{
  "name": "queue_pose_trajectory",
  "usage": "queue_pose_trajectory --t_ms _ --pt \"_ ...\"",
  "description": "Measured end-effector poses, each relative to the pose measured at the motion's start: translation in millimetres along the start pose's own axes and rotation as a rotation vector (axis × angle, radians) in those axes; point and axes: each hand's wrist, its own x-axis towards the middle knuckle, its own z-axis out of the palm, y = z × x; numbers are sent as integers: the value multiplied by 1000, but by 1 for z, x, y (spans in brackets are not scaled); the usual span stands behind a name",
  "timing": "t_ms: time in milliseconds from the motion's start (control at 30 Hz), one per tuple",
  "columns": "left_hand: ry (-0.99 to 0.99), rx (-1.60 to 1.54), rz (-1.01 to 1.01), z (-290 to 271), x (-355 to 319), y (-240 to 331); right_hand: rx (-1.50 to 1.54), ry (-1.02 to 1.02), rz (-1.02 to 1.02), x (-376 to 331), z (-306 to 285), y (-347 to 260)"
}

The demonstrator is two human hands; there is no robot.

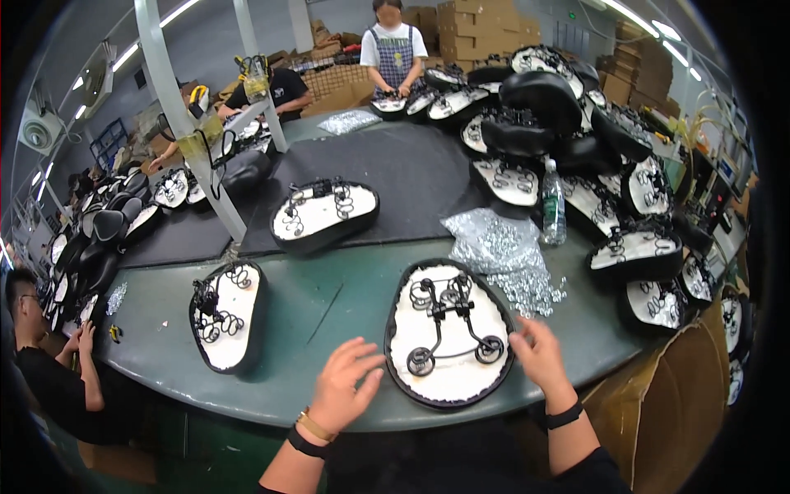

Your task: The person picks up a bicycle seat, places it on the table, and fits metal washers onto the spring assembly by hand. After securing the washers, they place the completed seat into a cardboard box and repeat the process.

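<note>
Beside the upturned saddle [453,336], both grips [349,385] [539,356] half-curled

The near saddle [450,333] is lying on the table [288,362], close to its front edge, and is serving as dial centre; 12 o'clock is pointing away from the wearer. The left hand [346,383] is hovering at 8 o'clock, the right hand [539,354] just past 3. A second saddle [226,317] is lying at 9 o'clock. A third saddle [325,214] is lying between 10 and 11, on the mat [411,165]. A hardware bag [494,247] is sitting at 1 o'clock, a bottle [553,206] standing just right of it. Loose hardware [531,292] is lying at 2 o'clock. Behind the bottle, a saddle pile [535,99] is spreading round toward 3.
</note>
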Motion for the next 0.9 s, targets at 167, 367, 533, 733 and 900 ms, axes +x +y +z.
queue_pose_trajectory --t_ms 167,367,533,733,900 --pt "50 210 -105 -5 82 -73 384 -420 742 -4 -1 -9" --pt "46 621 -233 4 162 -204 556 -353 789 -30 19 -30" --pt "163 827 -222 30 185 -264 553 -125 795 -45 -45 -65" --pt "97 620 -173 29 182 -232 663 729 382 -104 -195 -65" --pt "111 497 110 10 142 -185 138 1042 549 -187 -311 -44"
